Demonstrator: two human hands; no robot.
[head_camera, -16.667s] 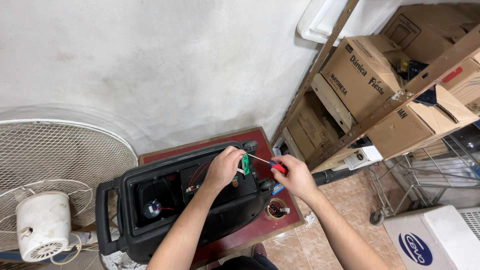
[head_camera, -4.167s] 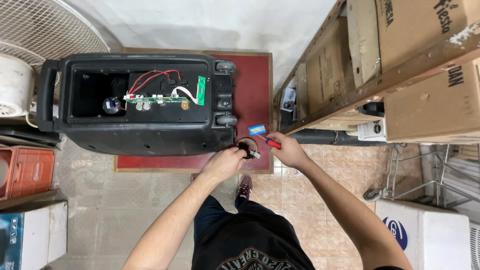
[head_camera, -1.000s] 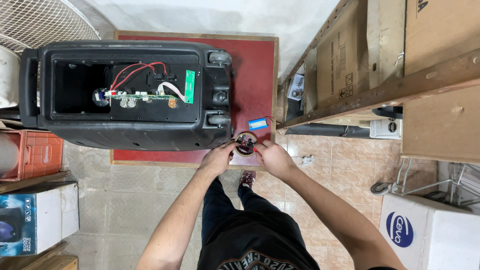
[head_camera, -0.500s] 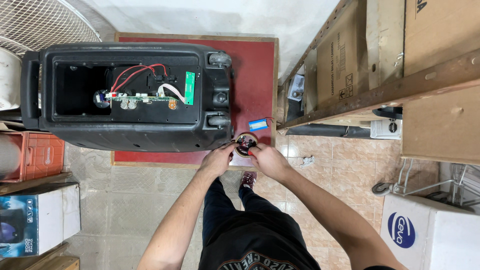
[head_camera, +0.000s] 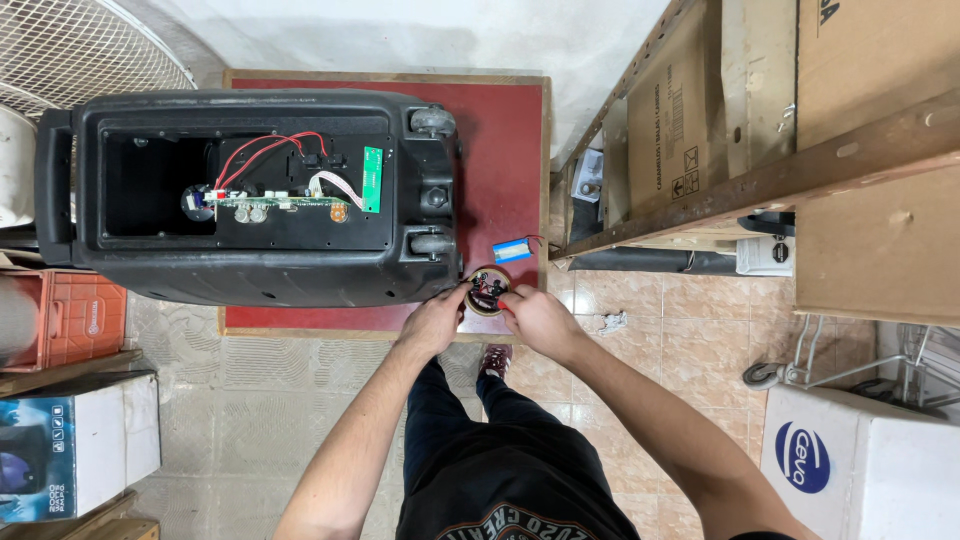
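A big black speaker cabinet (head_camera: 250, 195) lies on its side on a low red table (head_camera: 500, 150), its back panel off. Red and white wires and a green circuit board (head_camera: 372, 179) show inside it. At the table's near right corner stands a small round container (head_camera: 489, 292) with small dark and red parts in it. My left hand (head_camera: 432, 320) touches its left rim. My right hand (head_camera: 530, 318) reaches in from the right, fingertips at the parts. A blue battery pack (head_camera: 512, 250) lies just beyond the container.
A standing fan (head_camera: 60, 50) is at the far left. Rusty metal shelving (head_camera: 740, 190) with cardboard boxes fills the right side. A red crate (head_camera: 60, 320) and boxes (head_camera: 70, 460) sit at the left, and a white box (head_camera: 860, 460) at the lower right. The floor is tiled.
Earlier I worked inside the cabinet with a screwdriver. Over the last second both hands stay at the small round container and shift only slightly.
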